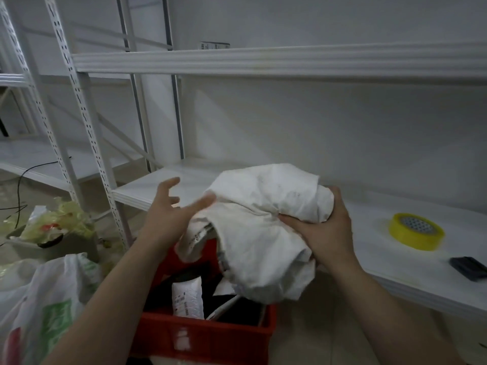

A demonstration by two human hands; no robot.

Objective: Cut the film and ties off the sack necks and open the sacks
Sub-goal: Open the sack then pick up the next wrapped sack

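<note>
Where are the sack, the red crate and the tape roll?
sack [263, 227]: head view, middle of the white fabric.
red crate [210, 338]: head view, front wall.
tape roll [415, 241]: head view, yellow side.

A red crate [224, 338] sits at six o'clock, a yellow tape roll [416, 231] on the white shelf [374, 259] at three, a plastic bag [39, 299] at eight.
</note>
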